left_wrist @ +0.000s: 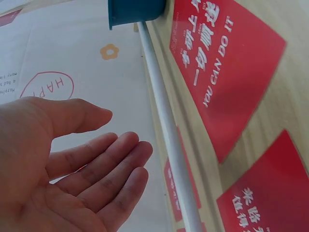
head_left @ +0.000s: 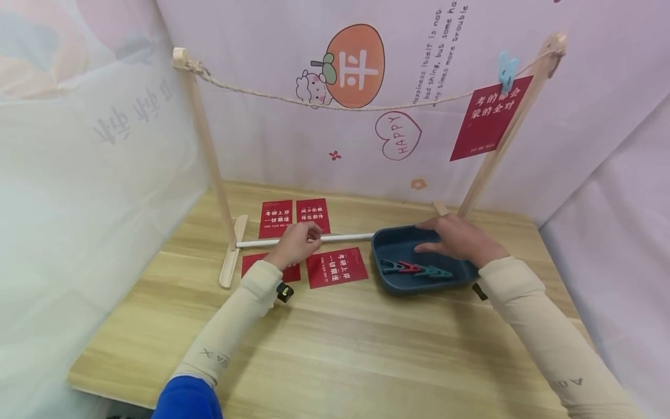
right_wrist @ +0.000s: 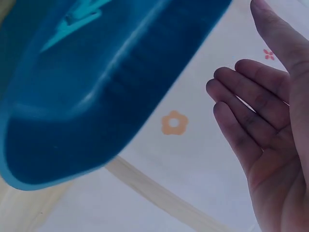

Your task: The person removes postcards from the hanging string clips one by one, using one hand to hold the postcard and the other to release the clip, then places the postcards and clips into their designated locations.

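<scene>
My left hand (head_left: 298,243) hovers over the white rod (head_left: 348,237) and several red printed cards, its fingers loosely bent around nothing. One red card (head_left: 337,269) lies just right of it. Over the blue plastic basin (head_left: 400,288) is my right hand (head_left: 460,237), its fingers spread and holding nothing. Red (head_left: 410,267) and teal (head_left: 435,272) clothespins lie inside the basin. On the rope's right end, a light blue clothespin (head_left: 506,73) clips a hanging red card (head_left: 484,125). Both wrist views show an empty palm.
A twine rope (head_left: 335,107) sags between a left wooden post (head_left: 205,145) and a right wooden post (head_left: 508,139). Two cards, one of them this card (head_left: 275,216), lie behind the rod. Printed cloth (head_left: 262,157) hangs behind the wooden table (head_left: 335,349).
</scene>
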Available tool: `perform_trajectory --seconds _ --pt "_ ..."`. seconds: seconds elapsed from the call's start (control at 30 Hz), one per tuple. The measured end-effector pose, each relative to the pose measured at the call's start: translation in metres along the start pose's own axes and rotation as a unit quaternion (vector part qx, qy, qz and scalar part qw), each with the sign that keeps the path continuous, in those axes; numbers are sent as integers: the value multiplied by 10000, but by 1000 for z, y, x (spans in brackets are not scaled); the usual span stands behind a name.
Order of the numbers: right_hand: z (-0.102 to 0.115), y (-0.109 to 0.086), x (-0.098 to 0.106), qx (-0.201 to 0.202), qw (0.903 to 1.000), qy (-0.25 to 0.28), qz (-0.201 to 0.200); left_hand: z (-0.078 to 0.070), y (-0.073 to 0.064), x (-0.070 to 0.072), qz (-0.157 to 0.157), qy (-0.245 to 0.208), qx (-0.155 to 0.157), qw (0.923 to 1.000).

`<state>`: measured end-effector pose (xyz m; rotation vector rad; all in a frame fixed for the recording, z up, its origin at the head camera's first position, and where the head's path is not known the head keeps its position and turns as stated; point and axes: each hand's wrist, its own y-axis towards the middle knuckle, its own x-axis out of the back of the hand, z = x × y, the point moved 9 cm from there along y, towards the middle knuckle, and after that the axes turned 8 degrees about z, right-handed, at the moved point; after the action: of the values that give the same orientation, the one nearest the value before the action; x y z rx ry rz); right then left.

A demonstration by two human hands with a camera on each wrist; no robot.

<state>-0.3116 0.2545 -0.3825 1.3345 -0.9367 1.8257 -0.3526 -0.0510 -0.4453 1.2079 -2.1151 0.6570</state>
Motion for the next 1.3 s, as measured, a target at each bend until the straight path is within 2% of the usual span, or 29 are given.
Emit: perform_trajectory --seconds 0.23,0.43,0.57,0.7,0.93,1.2,1.3 --pt "8 1 10 -194 9997 -36 106 -10 0 2 -142 -1 -120 9998" --pt "19 1 27 -8 9999 -66 -155 -19 2 5 -232 48 -307 9992" --pt "23 1 39 -30 9992 -151 -358 -26 4 7 -281 51 -467 9985" --pt "26 -1 50 -3 9981 -214 -577 -32 4 8 -303 61 -492 9983" --pt "24 -6 66 -282 9967 -158 -748 -43 6 11 -401 119 -560 9976" --pt "39 -12 88 75 9930 -314 -1139 -58 10 15 -571 84 -736 9956" --pt "43 -16 96 92 9911 -372 -1272 -63 11 17 -590 50 -783 9952"
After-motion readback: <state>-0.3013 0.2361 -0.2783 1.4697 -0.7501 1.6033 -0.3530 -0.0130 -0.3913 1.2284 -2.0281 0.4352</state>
